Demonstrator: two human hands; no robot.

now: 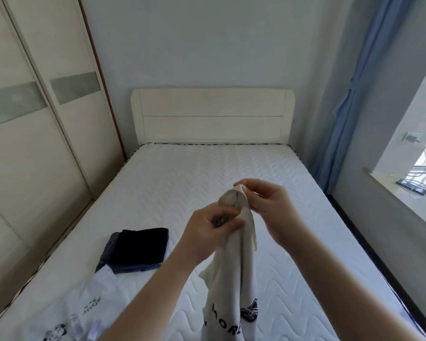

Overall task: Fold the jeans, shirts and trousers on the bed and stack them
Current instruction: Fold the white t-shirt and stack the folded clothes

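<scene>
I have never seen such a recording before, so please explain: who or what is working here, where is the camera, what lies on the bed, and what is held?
No machine works here: a person folds laundry with bare hands. The one camera sits on the person's head and looks forward and down. The left hand and the right hand both pinch the top of a cream shirt with dark lettering, which hangs above the bed. On the mattress, to the left, lies a folded dark stack, and nearer the camera a white printed shirt.

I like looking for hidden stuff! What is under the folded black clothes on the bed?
Under the folded black garment lies a folded dark blue-grey garment, peeking out along its left and front edges. Both rest on the white quilted mattress. Anything else beneath is covered.
</scene>
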